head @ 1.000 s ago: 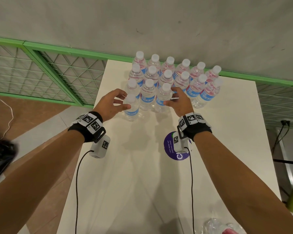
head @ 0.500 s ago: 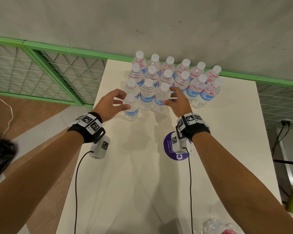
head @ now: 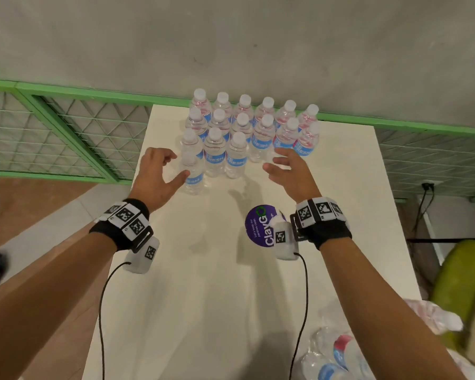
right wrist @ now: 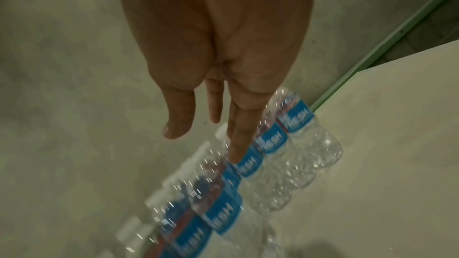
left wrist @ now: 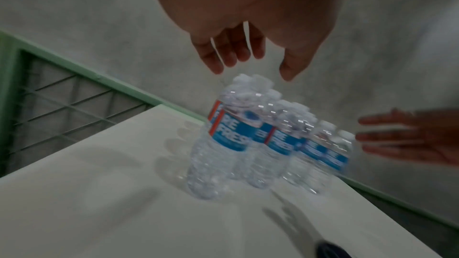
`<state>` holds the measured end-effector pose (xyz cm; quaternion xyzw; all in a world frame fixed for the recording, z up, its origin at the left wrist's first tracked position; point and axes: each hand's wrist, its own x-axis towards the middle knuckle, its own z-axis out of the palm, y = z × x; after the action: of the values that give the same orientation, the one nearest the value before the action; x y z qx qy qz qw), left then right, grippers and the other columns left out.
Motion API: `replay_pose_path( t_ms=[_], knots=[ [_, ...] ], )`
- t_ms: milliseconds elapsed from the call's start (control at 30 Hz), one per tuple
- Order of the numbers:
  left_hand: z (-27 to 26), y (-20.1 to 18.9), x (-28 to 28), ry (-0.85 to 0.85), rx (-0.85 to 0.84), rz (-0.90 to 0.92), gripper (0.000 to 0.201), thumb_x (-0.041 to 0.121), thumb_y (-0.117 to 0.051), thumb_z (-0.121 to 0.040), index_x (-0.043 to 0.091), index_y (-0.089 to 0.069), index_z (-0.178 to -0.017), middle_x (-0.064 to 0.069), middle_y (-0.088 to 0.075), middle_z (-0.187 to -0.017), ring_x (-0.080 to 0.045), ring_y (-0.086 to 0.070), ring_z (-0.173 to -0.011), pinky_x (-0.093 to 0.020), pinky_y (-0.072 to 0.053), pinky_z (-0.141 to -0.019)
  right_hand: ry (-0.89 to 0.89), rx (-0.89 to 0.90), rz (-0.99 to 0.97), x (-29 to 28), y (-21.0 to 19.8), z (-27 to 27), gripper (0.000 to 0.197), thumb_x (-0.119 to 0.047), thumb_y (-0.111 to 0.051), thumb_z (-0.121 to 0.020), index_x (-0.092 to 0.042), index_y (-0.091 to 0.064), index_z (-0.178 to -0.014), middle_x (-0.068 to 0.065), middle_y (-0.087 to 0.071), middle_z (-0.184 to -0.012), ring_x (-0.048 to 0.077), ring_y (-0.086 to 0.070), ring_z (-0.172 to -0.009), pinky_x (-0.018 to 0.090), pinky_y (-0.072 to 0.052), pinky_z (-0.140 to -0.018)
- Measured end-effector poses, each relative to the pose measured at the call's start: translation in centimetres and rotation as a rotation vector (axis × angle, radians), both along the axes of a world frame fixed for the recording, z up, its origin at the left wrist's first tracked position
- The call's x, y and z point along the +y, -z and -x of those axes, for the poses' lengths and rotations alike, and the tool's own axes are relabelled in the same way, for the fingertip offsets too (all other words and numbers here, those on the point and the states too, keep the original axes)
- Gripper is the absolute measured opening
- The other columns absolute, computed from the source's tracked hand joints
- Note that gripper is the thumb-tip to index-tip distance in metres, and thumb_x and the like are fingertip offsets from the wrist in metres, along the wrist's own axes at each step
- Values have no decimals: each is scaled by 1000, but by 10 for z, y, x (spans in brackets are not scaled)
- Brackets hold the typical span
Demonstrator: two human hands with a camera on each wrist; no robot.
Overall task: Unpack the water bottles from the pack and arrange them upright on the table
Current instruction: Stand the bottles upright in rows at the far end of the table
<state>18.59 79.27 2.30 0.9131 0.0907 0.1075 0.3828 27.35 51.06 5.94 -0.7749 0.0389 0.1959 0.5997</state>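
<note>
Several clear water bottles (head: 247,133) with blue labels and white caps stand upright in rows at the far end of the white table (head: 203,297). One front bottle (head: 192,174) stands alone at the near left corner of the group. My left hand (head: 176,165) hovers beside it with fingers loosely spread, holding nothing; the left wrist view shows the left hand (left wrist: 253,70) above the bottles (left wrist: 223,144). My right hand (head: 274,160) is open just in front of the right-hand bottles, its fingers straight above the bottles (right wrist: 273,144) in the right wrist view. The torn pack (head: 335,355) with bottles lies at the near right.
A purple round sticker (head: 258,223) is on the table under my right wrist. A grey wall and a green mesh fence (head: 66,133) stand behind the table. A yellow-green object (head: 461,283) sits past the table's right edge. The near half of the table is bare.
Both hands have drawn back a little from the front row. The left thumb has come off the front left bottle, and the right fingers have left the bottle they touched.
</note>
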Motion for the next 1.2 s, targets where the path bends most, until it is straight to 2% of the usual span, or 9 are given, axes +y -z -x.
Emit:
replay_pose_path(
  t_ms=[100, 267, 367, 467, 567, 700, 867, 967, 1200],
  knots=[
    [26, -10, -40, 180, -78, -142, 35, 35, -60, -83, 10, -53, -106, -6, -46, -104, -19, -42, -97, -26, -35, -87, 67, -39, -100, -41, -33, 46, 38, -11, -66, -86, -11, -54, -122, 9, -53, -114, 17, -59, -95, 32, -54, -86],
    [77, -10, -150, 773, 62, -180, 37, 41, -43, -85, 14, -57, -107, -4, -53, -107, -23, -50, -97, -35, -42, -90, 212, -47, -110, -127, -57, 128, 26, -7, -62, -89, -10, -59, -115, 9, -57, -103, 18, -60, -91, 37, -55, -88],
    [112, -9, -221, 1099, 156, -157, 31, 32, -49, -88, 17, -55, -114, -4, -51, -115, -22, -50, -104, -37, -44, -91, 246, -28, 51, -170, -54, 175, 27, -7, -62, -88, -12, -60, -114, 7, -59, -105, 18, -60, -92, 30, -56, -81],
    [148, -13, -277, 1344, 262, -149, 40, 26, -60, -86, 18, -50, -124, -6, -47, -125, -23, -49, -111, -35, -42, -93, 144, 33, 334, -204, -44, 219, 28, -7, -66, -84, -15, -63, -110, 3, -60, -108, 16, -60, -85, 10, -48, -65],
    [176, -13, -313, 1506, 277, -234, 57, 35, -64, -85, 18, -42, -134, -9, -43, -132, -26, -44, -118, -39, -40, -98, -44, 133, 516, -221, -34, 251, 24, -12, -71, -80, -17, -67, -103, 1, -61, -104, 8, -56, -83, 14, -42, -70],
    [190, -10, -337, 1485, 349, -370, 58, 41, -62, -85, 24, -39, -136, -3, -40, -138, -24, -33, -126, -42, -40, -100, -165, 148, 623, -220, -26, 271, 22, -17, -74, -77, -17, -68, -98, 1, -59, -99, 10, -53, -88, 24, -41, -76],
    [177, -9, -324, 1405, 402, -270, 41, 32, -62, -87, 16, -52, -123, -4, -52, -127, -21, -41, -119, -33, -38, -98, -222, 153, 694, -207, -30, 266, 29, -16, -73, -76, -11, -66, -104, -2, -51, -95, 13, -53, -80, 24, -46, -67],
    [156, -13, -294, 1216, 476, -178, 40, 33, -65, -85, 16, -54, -119, -3, -58, -118, -20, -47, -109, -28, -38, -91, -380, 121, 840, -197, -29, 253, 29, -9, -73, -72, -11, -66, -99, -3, -47, -93, 14, -49, -91, 22, -37, -69],
    [98, -31, -197, 656, 492, 5, 33, 26, -77, -74, 15, -63, -102, -2, -65, -100, -18, -56, -89, -31, -45, -82, -462, 46, 799, -146, -36, 188, 19, -9, -70, -74, -10, -72, -93, 0, -60, -90, 17, -59, -84, 23, -44, -67]
  ],
)
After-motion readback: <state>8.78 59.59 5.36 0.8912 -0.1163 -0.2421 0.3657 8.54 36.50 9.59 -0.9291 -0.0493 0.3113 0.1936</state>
